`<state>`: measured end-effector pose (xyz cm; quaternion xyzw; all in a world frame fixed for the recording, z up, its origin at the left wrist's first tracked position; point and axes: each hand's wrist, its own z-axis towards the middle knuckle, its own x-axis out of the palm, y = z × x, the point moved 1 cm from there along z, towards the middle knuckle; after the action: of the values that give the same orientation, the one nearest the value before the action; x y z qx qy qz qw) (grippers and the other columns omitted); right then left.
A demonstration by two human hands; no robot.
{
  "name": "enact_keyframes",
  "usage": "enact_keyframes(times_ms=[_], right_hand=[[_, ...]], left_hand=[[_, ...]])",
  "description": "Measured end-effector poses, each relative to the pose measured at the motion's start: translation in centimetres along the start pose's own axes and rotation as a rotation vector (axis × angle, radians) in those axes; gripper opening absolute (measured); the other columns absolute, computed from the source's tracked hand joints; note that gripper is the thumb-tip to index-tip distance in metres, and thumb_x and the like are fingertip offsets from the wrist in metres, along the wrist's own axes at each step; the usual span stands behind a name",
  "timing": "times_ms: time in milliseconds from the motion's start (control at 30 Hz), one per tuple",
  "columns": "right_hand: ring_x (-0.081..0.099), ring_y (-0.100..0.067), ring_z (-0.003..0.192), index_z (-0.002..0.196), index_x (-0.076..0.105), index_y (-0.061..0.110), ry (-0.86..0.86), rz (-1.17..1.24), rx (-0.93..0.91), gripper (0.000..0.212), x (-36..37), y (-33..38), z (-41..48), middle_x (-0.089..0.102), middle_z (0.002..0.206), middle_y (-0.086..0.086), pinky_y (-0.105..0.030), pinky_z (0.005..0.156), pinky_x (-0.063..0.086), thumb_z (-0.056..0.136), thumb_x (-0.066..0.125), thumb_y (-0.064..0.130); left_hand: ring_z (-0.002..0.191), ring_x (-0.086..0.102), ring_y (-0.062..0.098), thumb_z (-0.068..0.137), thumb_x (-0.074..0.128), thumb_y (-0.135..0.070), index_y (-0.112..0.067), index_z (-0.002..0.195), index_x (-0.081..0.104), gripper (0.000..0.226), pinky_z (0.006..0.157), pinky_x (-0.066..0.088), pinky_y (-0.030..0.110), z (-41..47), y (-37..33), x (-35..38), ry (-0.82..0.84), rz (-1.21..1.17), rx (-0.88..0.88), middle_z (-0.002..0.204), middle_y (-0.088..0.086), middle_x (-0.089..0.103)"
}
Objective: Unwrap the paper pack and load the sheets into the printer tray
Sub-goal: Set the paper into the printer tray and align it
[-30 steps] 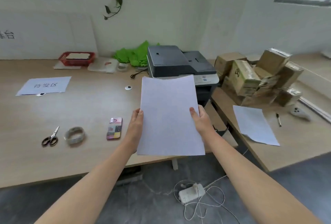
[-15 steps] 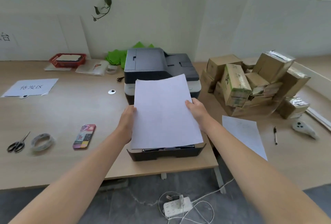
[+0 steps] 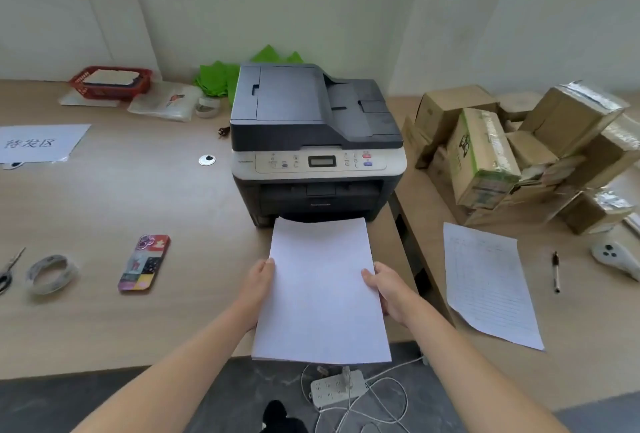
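Both hands' grip was closed on the sheets [image 3: 320,290], left hand [image 3: 258,285] and right hand [image 3: 384,289] pinching the side edges at frame centre, keeping them square to the printer [image 3: 317,142] mouth.

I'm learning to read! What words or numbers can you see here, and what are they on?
"待发区": printed large on the white sheet lying at the desk's left.
Printer: brand mark and button labels on the front, too small to read.
Green-printed box: logo and label too blurred to read.
Lined form on the right desk: text too faint to read.
Sheets held in both hands: blank.
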<state>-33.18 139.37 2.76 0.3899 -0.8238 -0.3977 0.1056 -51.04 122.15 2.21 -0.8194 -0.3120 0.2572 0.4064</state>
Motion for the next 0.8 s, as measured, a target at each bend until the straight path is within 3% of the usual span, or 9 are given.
enact_keyframes(times_ms=[100, 200, 267, 333, 433, 567, 733, 800], right_hand=[[0.065, -0.028, 0.106, 0.118, 0.055, 0.012, -0.023, -0.047, 0.064, 0.023, -0.1, -0.4, 2.1, 0.067, 0.118, -0.006, -0.049, 0.096, 0.052, 0.1, 0.047, 0.024], [0.065, -0.03, 0.106, 0.117, 0.056, 0.01, -0.035, -0.055, 0.133, 0.023, 0.2, -0.3, 4.0, 0.067, 0.118, -0.009, -0.05, 0.097, 0.052, 0.1, 0.048, 0.023], [0.062, -0.03, 0.113, 0.128, 0.052, 0.009, -0.054, -0.057, 0.168, 0.033, 0.5, -0.2, 5.4, 0.064, 0.126, -0.009, -0.052, 0.1, 0.05, 0.098, 0.051, 0.024], [0.058, -0.031, 0.119, 0.133, 0.047, 0.01, -0.071, -0.026, 0.193, 0.04, 0.6, -0.5, 6.7, 0.06, 0.132, -0.008, -0.053, 0.103, 0.047, 0.097, 0.053, 0.025], [0.061, -0.031, 0.114, 0.119, 0.054, 0.009, -0.086, 0.038, 0.221, 0.023, 0.8, -0.2, 7.5, 0.065, 0.121, -0.008, -0.052, 0.102, 0.048, 0.099, 0.051, 0.02], [0.06, -0.032, 0.117, 0.138, 0.046, 0.009, -0.133, 0.053, 0.228, 0.04, 0.5, 0.2, 8.7, 0.061, 0.131, -0.011, -0.05, 0.101, 0.049, 0.099, 0.051, 0.02], [0.058, -0.034, 0.119, 0.148, 0.033, 0.012, -0.144, 0.059, 0.257, 0.056, -0.1, 1.0, 11.0, 0.056, 0.137, -0.014, -0.05, 0.102, 0.048, 0.097, 0.055, 0.02], [0.058, -0.034, 0.119, 0.148, 0.033, 0.013, -0.139, 0.077, 0.259, 0.055, -0.3, 1.2, 11.9, 0.056, 0.137, -0.014, -0.051, 0.103, 0.047, 0.097, 0.055, 0.02]], left_hand=[[0.079, 0.056, 0.023, 0.102, 0.033, -0.03, 0.0, 0.101, 0.056, 0.037, 0.068, 0.042, 0.034, 1.8, 1.0, 0.3, 0.076, 0.029, -0.042, 0.093, 0.013, 0.058], [0.078, 0.055, 0.023, 0.1, 0.036, -0.032, 0.006, 0.101, 0.055, 0.042, 0.07, 0.041, 0.034, 4.2, 1.8, 0.0, 0.115, 0.022, -0.081, 0.089, 0.012, 0.057], [0.079, 0.055, 0.023, 0.099, 0.038, -0.033, 0.0, 0.097, 0.057, 0.039, 0.071, 0.041, 0.034, 6.0, 2.0, -0.1, 0.12, 0.02, -0.113, 0.09, 0.012, 0.058], [0.086, 0.063, 0.027, 0.098, 0.038, -0.034, -0.003, 0.099, 0.058, 0.037, 0.078, 0.049, 0.037, 7.4, 1.6, -0.2, 0.127, 0.016, -0.139, 0.097, 0.01, 0.064], [0.102, 0.067, 0.03, 0.1, 0.035, -0.032, -0.005, 0.11, 0.06, 0.038, 0.09, 0.052, 0.043, 8.6, 1.2, 0.1, 0.163, 0.028, -0.163, 0.108, 0.013, 0.069], [0.095, 0.066, 0.024, 0.103, 0.031, -0.031, -0.011, 0.109, 0.059, 0.035, 0.075, 0.051, 0.032, 9.4, 0.7, 1.1, 0.191, 0.03, -0.197, 0.106, 0.009, 0.068], [0.09, 0.056, 0.019, 0.102, 0.031, -0.034, -0.018, 0.097, 0.056, 0.03, 0.081, 0.043, 0.032, 10.9, 1.8, 2.5, 0.098, -0.008, -0.197, 0.102, 0.007, 0.061], [0.08, 0.051, 0.007, 0.104, 0.032, -0.029, -0.022, 0.095, 0.054, 0.024, 0.073, 0.041, 0.024, 10.8, 1.4, 2.9, 0.036, -0.034, -0.184, 0.09, -0.006, 0.057]])
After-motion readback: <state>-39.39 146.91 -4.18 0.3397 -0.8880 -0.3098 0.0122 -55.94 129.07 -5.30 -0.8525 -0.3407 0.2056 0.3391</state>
